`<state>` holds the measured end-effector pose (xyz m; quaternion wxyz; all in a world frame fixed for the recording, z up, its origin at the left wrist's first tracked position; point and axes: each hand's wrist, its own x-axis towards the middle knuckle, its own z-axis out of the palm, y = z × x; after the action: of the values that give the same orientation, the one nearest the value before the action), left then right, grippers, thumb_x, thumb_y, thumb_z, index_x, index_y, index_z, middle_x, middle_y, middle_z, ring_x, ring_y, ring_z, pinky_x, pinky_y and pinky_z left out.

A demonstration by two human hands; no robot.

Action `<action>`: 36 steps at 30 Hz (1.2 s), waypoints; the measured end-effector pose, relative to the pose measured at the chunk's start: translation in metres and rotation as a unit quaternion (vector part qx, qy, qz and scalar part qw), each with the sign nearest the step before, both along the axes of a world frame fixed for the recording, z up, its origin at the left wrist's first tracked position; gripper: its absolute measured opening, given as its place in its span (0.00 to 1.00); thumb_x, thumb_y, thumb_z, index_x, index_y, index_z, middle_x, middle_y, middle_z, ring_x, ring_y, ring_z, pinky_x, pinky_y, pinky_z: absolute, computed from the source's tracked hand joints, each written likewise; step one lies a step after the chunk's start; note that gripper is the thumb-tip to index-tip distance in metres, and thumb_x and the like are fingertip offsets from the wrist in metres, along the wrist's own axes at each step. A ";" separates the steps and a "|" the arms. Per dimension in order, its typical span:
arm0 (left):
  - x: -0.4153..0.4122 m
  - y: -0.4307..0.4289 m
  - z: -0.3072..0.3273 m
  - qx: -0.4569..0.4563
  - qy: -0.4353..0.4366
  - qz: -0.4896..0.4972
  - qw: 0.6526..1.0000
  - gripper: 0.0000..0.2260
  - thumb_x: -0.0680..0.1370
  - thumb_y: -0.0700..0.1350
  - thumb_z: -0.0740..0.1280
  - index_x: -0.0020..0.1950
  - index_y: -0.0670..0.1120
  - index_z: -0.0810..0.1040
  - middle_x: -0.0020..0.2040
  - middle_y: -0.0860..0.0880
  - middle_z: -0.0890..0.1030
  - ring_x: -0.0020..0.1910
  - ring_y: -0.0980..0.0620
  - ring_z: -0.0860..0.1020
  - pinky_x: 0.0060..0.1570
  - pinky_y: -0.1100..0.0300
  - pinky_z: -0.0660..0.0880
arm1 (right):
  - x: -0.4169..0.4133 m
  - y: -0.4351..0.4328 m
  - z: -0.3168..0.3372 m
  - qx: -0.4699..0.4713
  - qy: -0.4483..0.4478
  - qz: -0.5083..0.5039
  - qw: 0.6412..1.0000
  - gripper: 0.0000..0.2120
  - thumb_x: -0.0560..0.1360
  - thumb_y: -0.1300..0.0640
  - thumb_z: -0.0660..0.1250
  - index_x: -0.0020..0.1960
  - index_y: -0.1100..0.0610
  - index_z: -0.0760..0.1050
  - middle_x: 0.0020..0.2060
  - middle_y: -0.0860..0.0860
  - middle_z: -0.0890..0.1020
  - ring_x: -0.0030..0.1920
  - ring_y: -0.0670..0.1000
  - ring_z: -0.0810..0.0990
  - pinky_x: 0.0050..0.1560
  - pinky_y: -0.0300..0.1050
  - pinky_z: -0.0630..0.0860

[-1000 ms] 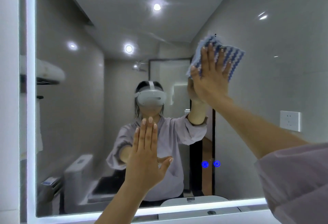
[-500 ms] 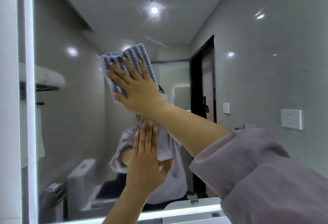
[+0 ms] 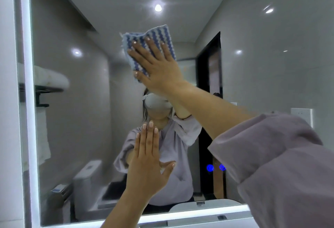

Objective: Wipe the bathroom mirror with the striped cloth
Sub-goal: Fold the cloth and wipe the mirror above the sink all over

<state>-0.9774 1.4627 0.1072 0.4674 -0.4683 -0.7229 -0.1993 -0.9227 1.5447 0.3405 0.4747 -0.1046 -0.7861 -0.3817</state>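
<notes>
Fingers spread wide, the right hand point(image 3: 159, 70) presses the blue-and-white striped cloth point(image 3: 148, 47) flat against the upper middle of the bathroom mirror point(image 3: 75, 119), with the cloth's top edge and left side showing past the fingertips. Lower down, the left hand point(image 3: 148, 164) lies open and flat on the glass, its four fingers held together and pointing up and the thumb angled out to the right. A lit white strip point(image 3: 189, 216) runs along the mirror's lower edge, and two small blue lights point(image 3: 216, 167) glow at lower right.
</notes>
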 end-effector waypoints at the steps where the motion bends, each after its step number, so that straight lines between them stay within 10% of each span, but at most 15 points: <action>1: 0.000 0.000 0.000 -0.001 0.000 0.002 1.000 0.45 0.74 0.68 0.55 0.77 0.38 0.43 0.78 0.39 0.45 0.77 0.42 0.47 0.75 0.51 0.45 | 0.007 0.007 0.004 -0.009 0.011 -0.002 1.000 0.30 0.81 0.39 0.41 0.79 0.51 0.42 0.79 0.51 0.45 0.78 0.56 0.41 0.74 0.58 0.36; 25: 0.000 0.001 -0.001 0.005 0.003 -0.010 1.000 0.45 0.74 0.67 0.54 0.76 0.35 0.46 0.78 0.38 0.45 0.77 0.40 0.47 0.74 0.48 0.48 | 0.102 0.106 -0.001 -0.218 0.200 0.007 0.955 0.29 0.81 0.41 0.44 0.79 0.49 0.40 0.79 0.50 0.44 0.78 0.56 0.39 0.75 0.60 0.36; 36: -0.004 0.005 -0.001 -0.001 0.012 -0.003 1.000 0.44 0.74 0.67 0.52 0.76 0.35 0.45 0.78 0.37 0.46 0.77 0.39 0.47 0.75 0.48 0.47 | 0.074 0.072 -0.075 -0.131 0.098 -0.008 0.987 0.32 0.80 0.39 0.40 0.79 0.52 0.42 0.79 0.52 0.44 0.78 0.57 0.39 0.75 0.62 0.37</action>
<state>-0.9818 1.4673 0.1057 0.4751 -0.4735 -0.7159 -0.1939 -0.8484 1.6167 0.2655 0.5286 -0.2084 -0.7783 -0.2672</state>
